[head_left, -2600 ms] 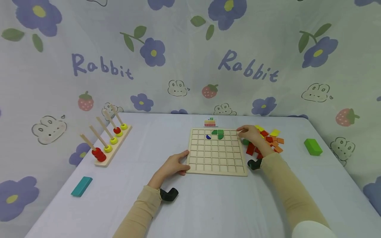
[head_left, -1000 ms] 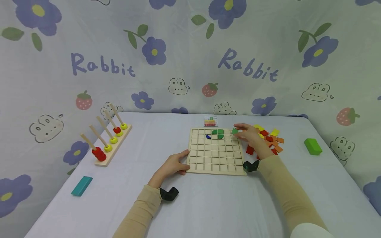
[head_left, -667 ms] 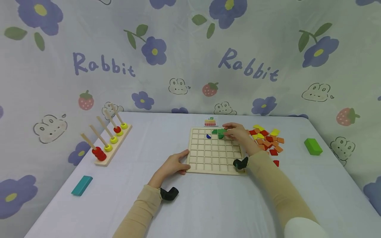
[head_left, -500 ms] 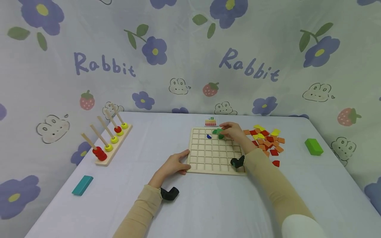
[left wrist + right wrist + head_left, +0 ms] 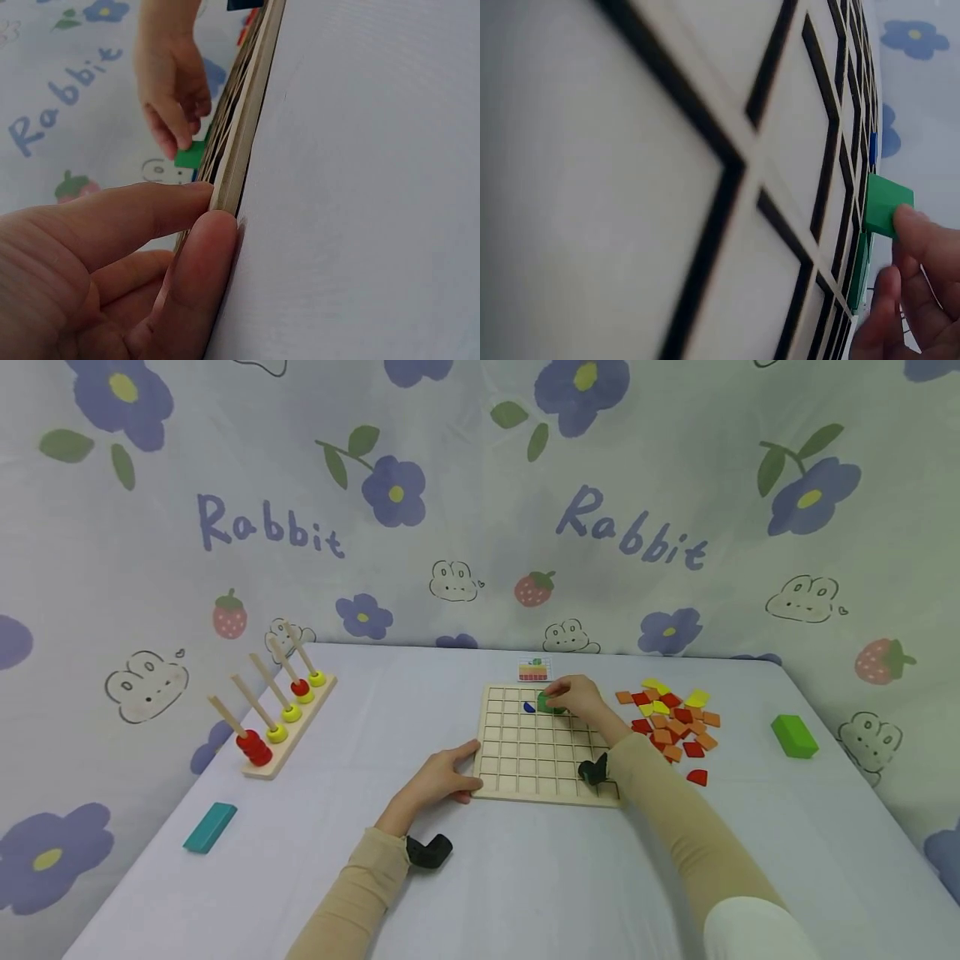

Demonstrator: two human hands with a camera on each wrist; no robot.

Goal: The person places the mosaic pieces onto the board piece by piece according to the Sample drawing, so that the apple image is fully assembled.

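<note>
My left hand [image 5: 444,775] rests at the left edge of the wooden grid board [image 5: 517,752]; forefinger and thumb tips touch that edge, as the left wrist view shows close up. Over the board's far rows, my right hand [image 5: 581,697] pinches a green tile [image 5: 885,204] between thumb and fingers. That tile stands tilted above the grid in the right wrist view. Another green piece [image 5: 860,274] lies in the grid beside it, and the right hand partly covers the green pieces in the head view. A small blue piece [image 5: 529,707] lies just left of them.
Loose red, orange and yellow tiles [image 5: 678,718] are scattered right of the board. Behind it lies a small picture card [image 5: 535,669]. A peg stand with rings [image 5: 292,727] and a teal block [image 5: 210,827] are on the left, a green block [image 5: 794,736] far right.
My right hand has come from the tile pile at the right, moving left over the board's far rows with the green tile. The left hand has stayed at the board's edge.
</note>
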